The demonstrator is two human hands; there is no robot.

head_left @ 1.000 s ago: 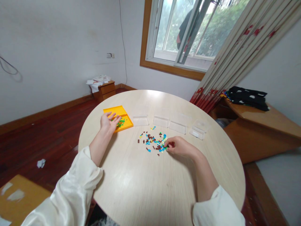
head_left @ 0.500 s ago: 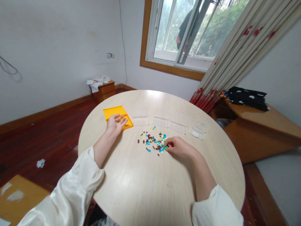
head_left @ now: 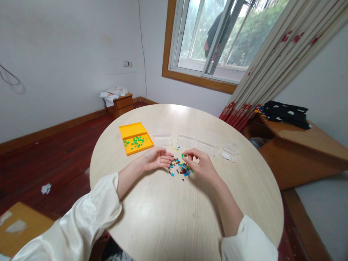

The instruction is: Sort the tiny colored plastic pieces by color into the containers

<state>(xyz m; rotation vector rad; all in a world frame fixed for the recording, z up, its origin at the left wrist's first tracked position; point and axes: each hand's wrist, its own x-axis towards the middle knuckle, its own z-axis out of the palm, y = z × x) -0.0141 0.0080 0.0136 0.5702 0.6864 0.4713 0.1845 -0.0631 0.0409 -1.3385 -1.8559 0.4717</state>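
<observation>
A loose pile of small toy bricks (head_left: 178, 165) in brown, blue, yellow and green lies mid-table. My right hand (head_left: 200, 163) is over the pile's right side, pinching a small green brick (head_left: 183, 156) between thumb and fingertips. At the pile's left edge, my left hand (head_left: 156, 159) is open with the palm turned up and fingers stretched toward the bricks. It hides some of them; no brick shows in the palm. Beyond that hand, an open yellow box (head_left: 133, 128) has several green bricks (head_left: 138, 142) scattered in its near half.
Several clear plastic boxes stand in a row behind the pile, among them one clear box (head_left: 162, 140) beside the yellow box and a clear box (head_left: 227, 156) at the right end. All rest on the round wooden table (head_left: 168, 217). A cabinet (head_left: 307, 156) stands to the right.
My left hand has moved right from over the yellow box to the pile, uncovering the green bricks inside. My right hand has lifted slightly and shifted left with a green brick in its fingertips.
</observation>
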